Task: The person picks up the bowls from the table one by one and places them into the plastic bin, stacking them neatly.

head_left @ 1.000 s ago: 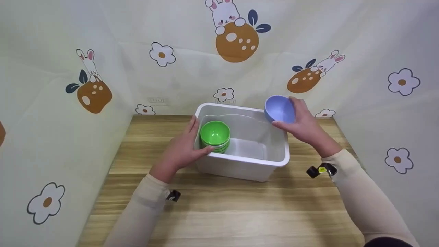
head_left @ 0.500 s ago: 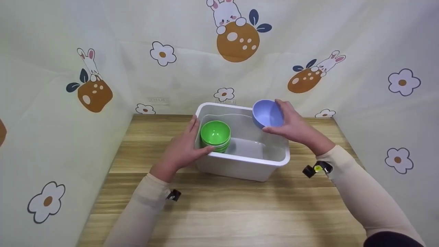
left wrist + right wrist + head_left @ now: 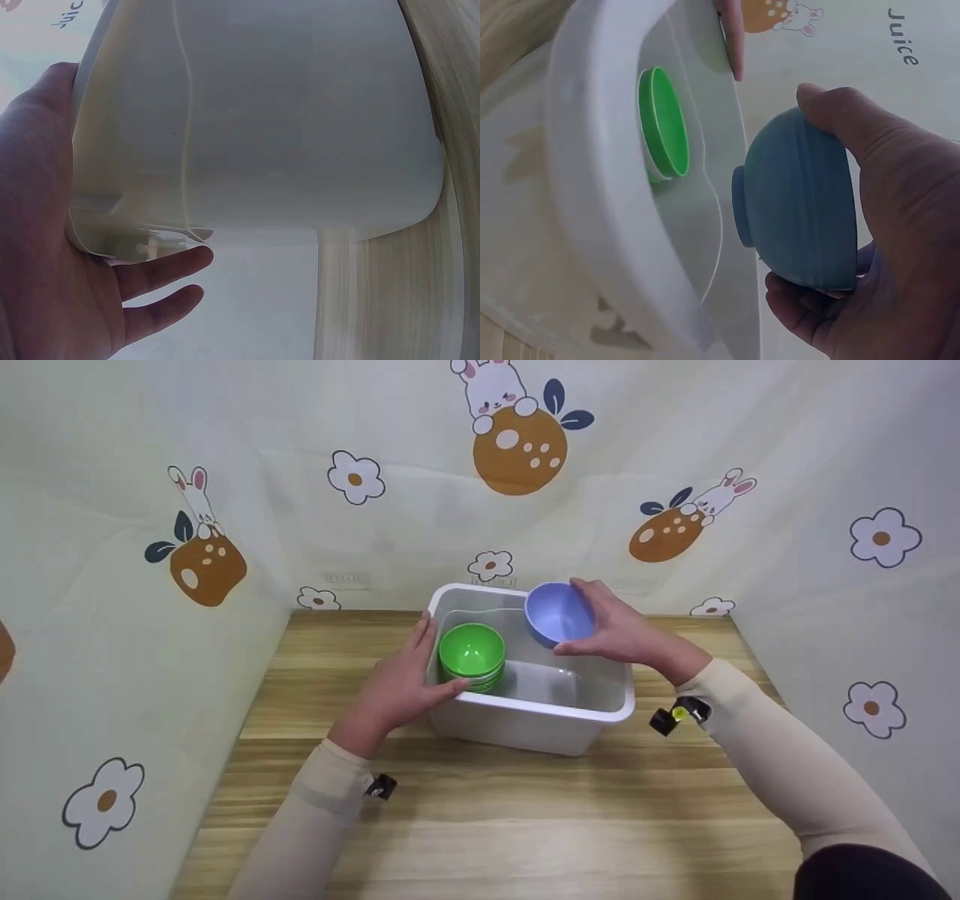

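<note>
A blue bowl (image 3: pixel 559 613) is gripped by its side in my right hand (image 3: pixel 611 624), thumb at the near edge and fingers at the far side. It tilts above the white plastic bin (image 3: pixel 547 709), its mouth facing up towards the head camera. In the right wrist view the bowl (image 3: pixel 799 202) shows its side and foot ring. My left hand (image 3: pixel 397 682) rests at the bin's left front corner, thumb on the near rim and fingers fairly straight along the left side. Green bowls (image 3: pixel 471 651) stand stacked inside the bin's left end, with a white edge showing among them.
The bin stands on a wood-grain table (image 3: pixel 495 817). A patterned cloth (image 3: pixel 420 532) with rabbits, oranges and flowers closes off the back and both sides. Inside the bin, bare floor (image 3: pixel 540 682) shows right of the green stack.
My right hand has carried the blue bowl leftward and slightly down, from the bin's right back corner to over its inside. The left hand, bin and green bowls have stayed put.
</note>
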